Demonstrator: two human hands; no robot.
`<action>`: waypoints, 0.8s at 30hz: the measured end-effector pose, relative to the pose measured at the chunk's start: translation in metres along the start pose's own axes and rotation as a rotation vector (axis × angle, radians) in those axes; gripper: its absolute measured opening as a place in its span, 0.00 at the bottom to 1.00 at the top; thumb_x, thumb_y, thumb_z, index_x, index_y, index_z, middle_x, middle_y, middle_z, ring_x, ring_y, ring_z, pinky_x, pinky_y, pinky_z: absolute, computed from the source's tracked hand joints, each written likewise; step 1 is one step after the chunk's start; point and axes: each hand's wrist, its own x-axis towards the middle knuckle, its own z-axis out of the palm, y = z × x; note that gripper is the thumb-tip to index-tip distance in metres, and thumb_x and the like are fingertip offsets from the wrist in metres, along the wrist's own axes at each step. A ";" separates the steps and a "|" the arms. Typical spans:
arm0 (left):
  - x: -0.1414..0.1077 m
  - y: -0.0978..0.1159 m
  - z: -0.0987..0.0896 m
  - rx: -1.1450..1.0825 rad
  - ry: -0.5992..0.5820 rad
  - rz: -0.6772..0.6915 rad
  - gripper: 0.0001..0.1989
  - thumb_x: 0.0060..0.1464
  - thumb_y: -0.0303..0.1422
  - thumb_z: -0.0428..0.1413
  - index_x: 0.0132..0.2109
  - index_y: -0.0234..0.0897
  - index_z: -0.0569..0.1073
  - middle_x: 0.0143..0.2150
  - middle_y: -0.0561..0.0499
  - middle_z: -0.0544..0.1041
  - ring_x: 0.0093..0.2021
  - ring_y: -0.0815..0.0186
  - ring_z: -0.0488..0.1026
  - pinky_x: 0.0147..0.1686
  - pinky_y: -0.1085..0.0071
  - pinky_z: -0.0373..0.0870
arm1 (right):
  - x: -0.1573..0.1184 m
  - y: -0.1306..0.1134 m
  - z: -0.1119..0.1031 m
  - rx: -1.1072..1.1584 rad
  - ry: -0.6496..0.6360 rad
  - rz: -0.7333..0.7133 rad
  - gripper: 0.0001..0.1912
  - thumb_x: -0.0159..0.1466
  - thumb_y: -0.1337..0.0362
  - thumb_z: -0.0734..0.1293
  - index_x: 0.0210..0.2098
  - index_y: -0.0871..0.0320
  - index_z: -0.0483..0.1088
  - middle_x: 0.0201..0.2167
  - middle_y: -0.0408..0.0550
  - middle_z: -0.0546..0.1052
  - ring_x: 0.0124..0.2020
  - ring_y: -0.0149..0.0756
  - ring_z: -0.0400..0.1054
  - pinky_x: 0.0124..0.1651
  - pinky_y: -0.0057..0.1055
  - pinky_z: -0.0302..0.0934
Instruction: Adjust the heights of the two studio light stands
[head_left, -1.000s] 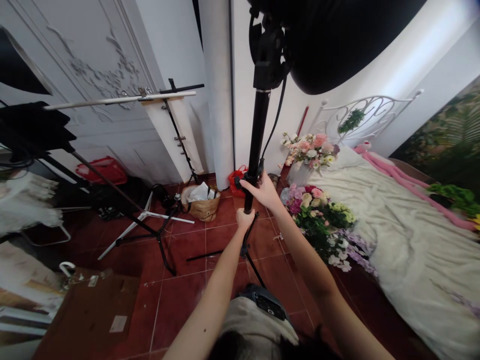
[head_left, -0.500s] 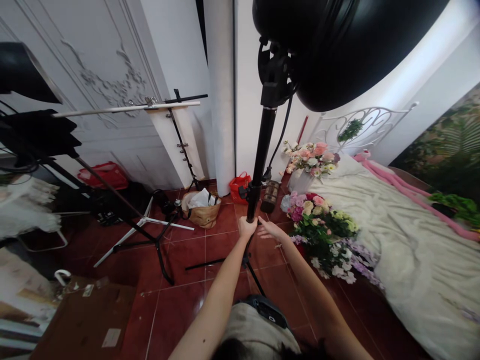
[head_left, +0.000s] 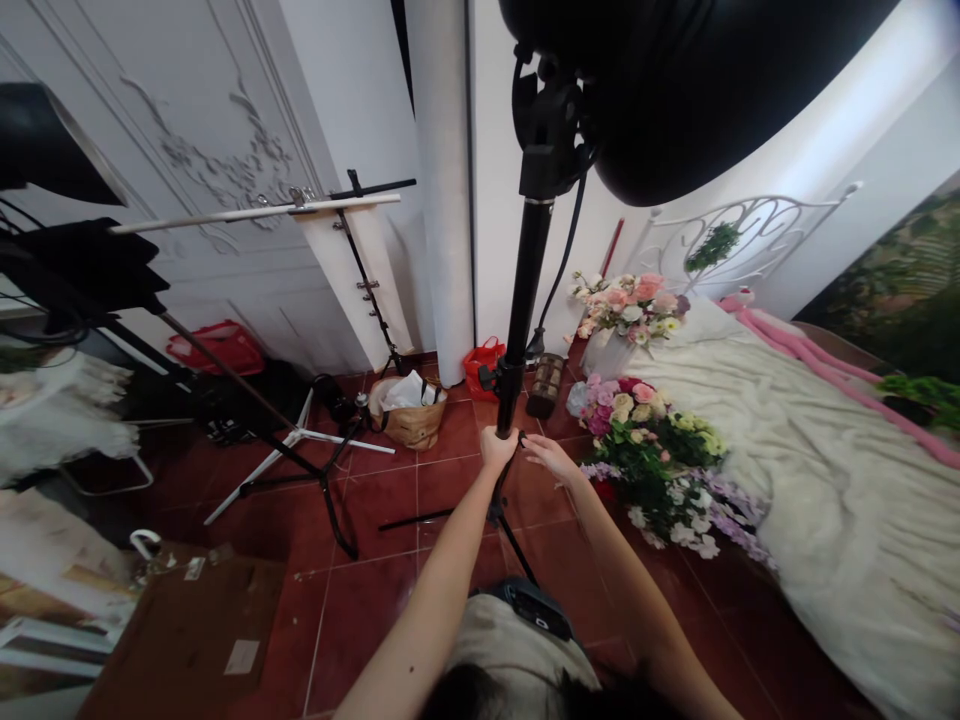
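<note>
My left hand (head_left: pixel 498 447) is wrapped round the black pole of a light stand (head_left: pixel 526 290), low on its column. A small black knob (head_left: pixel 523 438) juts from the stand on the right side of that grip. My right hand (head_left: pixel 551 458) is at this knob, fingers stretched toward it, the fingertips at or touching it; the thumb is hard to make out. On top of the pole, a tilting bracket (head_left: pixel 551 140) carries a large black lamp shade (head_left: pixel 697 90). A cable (head_left: pixel 568 265) hangs beside the pole, its plug near a higher clamp knob (head_left: pixel 489 378).
Artificial flowers (head_left: pixel 652 450) and a draped bed (head_left: pixel 840 480) are at right. To the left stand another light stand (head_left: pixel 322 470), a woven bag (head_left: pixel 411 420) and a cardboard box (head_left: pixel 195 630). A red bag (head_left: pixel 484 368) and a brown cylinder (head_left: pixel 546 385) sit behind the pole.
The view has shifted slightly, so the floor objects appear a little to the right. My left hand keeps its grip on the pole; my right hand stays by the knob, its fingers slightly moved.
</note>
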 end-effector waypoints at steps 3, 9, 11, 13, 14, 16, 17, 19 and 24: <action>-0.001 0.003 0.000 -0.005 0.026 -0.009 0.13 0.43 0.37 0.56 0.20 0.32 0.69 0.20 0.48 0.71 0.22 0.68 0.69 0.23 0.76 0.61 | -0.002 -0.002 -0.003 -0.047 -0.019 -0.073 0.17 0.52 0.60 0.68 0.41 0.56 0.69 0.41 0.49 0.76 0.42 0.37 0.71 0.46 0.38 0.65; -0.003 0.010 -0.003 -0.073 0.002 -0.066 0.12 0.40 0.36 0.59 0.19 0.32 0.70 0.18 0.48 0.71 0.25 0.64 0.72 0.22 0.76 0.61 | -0.006 -0.045 0.016 -0.026 0.098 -0.416 0.21 0.51 0.60 0.64 0.44 0.58 0.66 0.49 0.55 0.71 0.49 0.39 0.68 0.53 0.39 0.61; -0.003 0.011 -0.003 -0.071 0.006 -0.065 0.12 0.40 0.37 0.60 0.19 0.32 0.70 0.18 0.48 0.70 0.26 0.63 0.72 0.22 0.75 0.61 | -0.014 -0.076 0.030 0.054 0.103 -0.548 0.28 0.52 0.58 0.66 0.52 0.56 0.61 0.52 0.55 0.69 0.52 0.38 0.66 0.55 0.37 0.60; -0.003 0.011 -0.004 -0.065 0.000 -0.077 0.12 0.41 0.36 0.60 0.19 0.31 0.70 0.18 0.47 0.70 0.27 0.62 0.73 0.23 0.74 0.62 | -0.023 -0.113 0.046 0.067 0.134 -0.673 0.36 0.52 0.57 0.69 0.57 0.55 0.54 0.52 0.54 0.69 0.53 0.37 0.65 0.55 0.37 0.60; -0.003 0.012 -0.005 -0.076 -0.013 -0.082 0.12 0.41 0.35 0.60 0.19 0.31 0.70 0.18 0.47 0.71 0.27 0.61 0.73 0.24 0.74 0.63 | -0.026 -0.131 0.054 0.052 0.175 -0.723 0.38 0.52 0.56 0.70 0.57 0.56 0.53 0.52 0.54 0.69 0.53 0.37 0.65 0.55 0.36 0.59; -0.005 0.013 -0.007 -0.154 -0.034 -0.056 0.09 0.40 0.34 0.60 0.22 0.31 0.71 0.23 0.46 0.74 0.30 0.61 0.74 0.27 0.73 0.65 | -0.030 -0.163 0.066 -0.007 0.293 -0.770 0.33 0.53 0.53 0.70 0.54 0.58 0.57 0.48 0.54 0.71 0.50 0.38 0.67 0.54 0.35 0.60; -0.006 0.014 -0.008 -0.212 -0.034 -0.022 0.08 0.40 0.34 0.60 0.26 0.31 0.72 0.26 0.46 0.76 0.32 0.62 0.74 0.29 0.73 0.67 | -0.030 -0.177 0.070 -0.044 0.348 -0.771 0.29 0.54 0.52 0.69 0.50 0.59 0.61 0.45 0.53 0.73 0.47 0.38 0.69 0.52 0.35 0.62; -0.008 0.017 -0.011 -0.319 -0.024 0.054 0.12 0.41 0.34 0.60 0.34 0.33 0.73 0.33 0.47 0.78 0.35 0.64 0.74 0.35 0.73 0.69 | -0.026 -0.196 0.074 -0.112 0.451 -0.757 0.21 0.57 0.50 0.65 0.42 0.59 0.64 0.35 0.50 0.75 0.38 0.38 0.71 0.45 0.34 0.65; -0.013 0.021 -0.017 -0.362 -0.096 0.080 0.14 0.45 0.36 0.59 0.38 0.32 0.73 0.36 0.45 0.78 0.36 0.64 0.74 0.38 0.71 0.70 | -0.016 -0.208 0.074 -0.156 0.531 -0.759 0.19 0.61 0.48 0.61 0.38 0.59 0.65 0.21 0.44 0.71 0.26 0.37 0.70 0.31 0.30 0.65</action>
